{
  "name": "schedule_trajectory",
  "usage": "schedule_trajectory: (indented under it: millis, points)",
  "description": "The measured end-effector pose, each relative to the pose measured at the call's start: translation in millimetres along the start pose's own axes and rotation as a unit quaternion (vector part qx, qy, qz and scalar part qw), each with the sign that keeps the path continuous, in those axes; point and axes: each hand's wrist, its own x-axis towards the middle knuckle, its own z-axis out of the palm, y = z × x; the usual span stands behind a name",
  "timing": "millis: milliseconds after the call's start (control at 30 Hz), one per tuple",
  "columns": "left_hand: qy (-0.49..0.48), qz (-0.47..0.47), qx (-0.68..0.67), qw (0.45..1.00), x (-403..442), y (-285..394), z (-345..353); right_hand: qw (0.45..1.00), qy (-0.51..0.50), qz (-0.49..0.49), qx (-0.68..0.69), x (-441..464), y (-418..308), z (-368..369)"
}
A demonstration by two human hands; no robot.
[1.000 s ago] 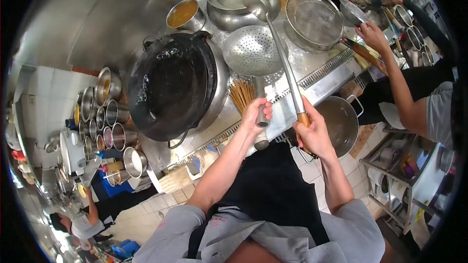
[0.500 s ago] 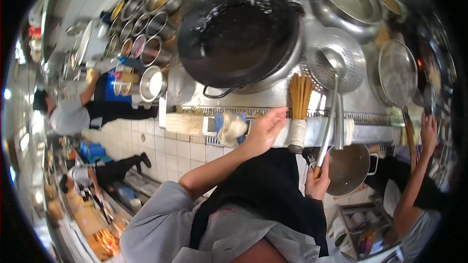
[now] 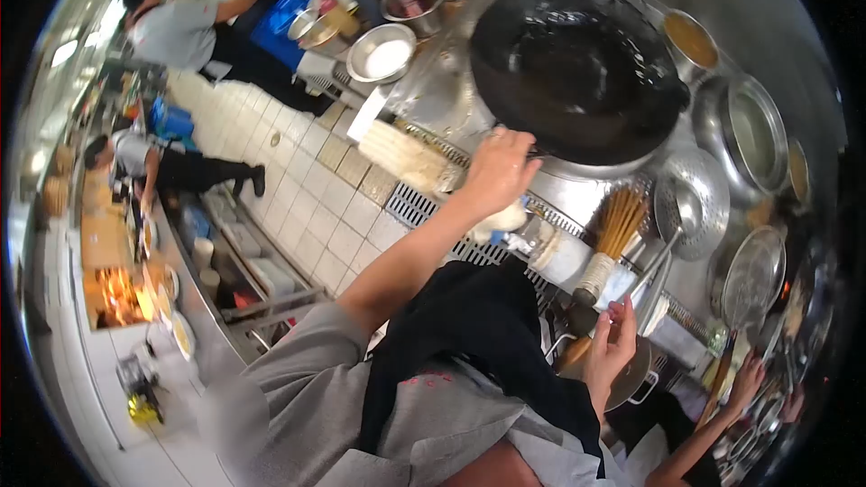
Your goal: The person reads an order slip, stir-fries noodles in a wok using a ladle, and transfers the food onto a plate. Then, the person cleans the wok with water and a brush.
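A black wok (image 3: 577, 72) with a wet, shiny inside sits on the stove. My left hand (image 3: 498, 169) is at its near rim, with fingers curled over the loop handle, which is mostly hidden. A crumpled cloth (image 3: 503, 221) lies on the rail just under that wrist. My right hand (image 3: 612, 352) is raised near the front edge, fingers apart, holding nothing. Close by it is the wooden end of a ladle (image 3: 687, 212), whose bowl rests in a perforated strainer (image 3: 713, 230). A bamboo wok brush (image 3: 621, 225) with a wrapped handle lies between the wok and the ladle.
Metal pots (image 3: 756, 135) stand right of the wok, and a mesh skimmer (image 3: 753, 280) lies farther right. A bowl of white powder (image 3: 382, 52) and several containers are at upper left. A co-worker's hand (image 3: 747, 379) is at lower right; two people work on the left.
My view has turned left. My left hand has moved from open above the rail onto the wok's handle. My right hand has let go of the ladle.
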Motion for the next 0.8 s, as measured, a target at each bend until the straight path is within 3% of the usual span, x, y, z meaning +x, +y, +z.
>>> schedule_trajectory:
  millis: [100, 200, 300, 333, 433, 533, 633, 733, 800]
  points:
    - [0.082, 0.037, 0.005, 0.996, -19, 0, -11, 0.996, -0.062, 0.002, 0.064, -7, -16, 32]
    - [0.178, 0.080, -0.008, 0.981, -57, -8, -30, 0.976, -0.189, 0.046, 0.096, -21, -12, 70]
    - [0.152, -0.002, -0.062, 0.986, -121, -38, -45, 0.960, -0.267, 0.035, 0.080, -42, -6, 102]
    - [0.205, -0.032, -0.061, 0.976, -147, -49, -45, 0.952, -0.293, 0.044, 0.077, -48, -9, 110]
    - [0.203, -0.240, -0.113, 0.943, -231, -98, -41, 0.935, -0.351, -0.012, 0.051, -56, -7, 136]
    - [0.222, -0.293, -0.103, 0.924, -326, -162, -24, 0.925, -0.372, -0.078, -0.008, -61, -25, 161]
    - [0.178, -0.383, -0.055, 0.905, -418, -209, -5, 0.914, -0.385, -0.122, -0.038, -67, -44, 191]
    - [0.028, -0.512, -0.066, 0.856, -508, -250, 30, 0.899, -0.396, -0.163, -0.093, -70, -57, 224]
    - [0.009, -0.574, 0.132, 0.808, -540, -220, 35, 0.880, -0.417, -0.189, -0.127, -70, -63, 245]
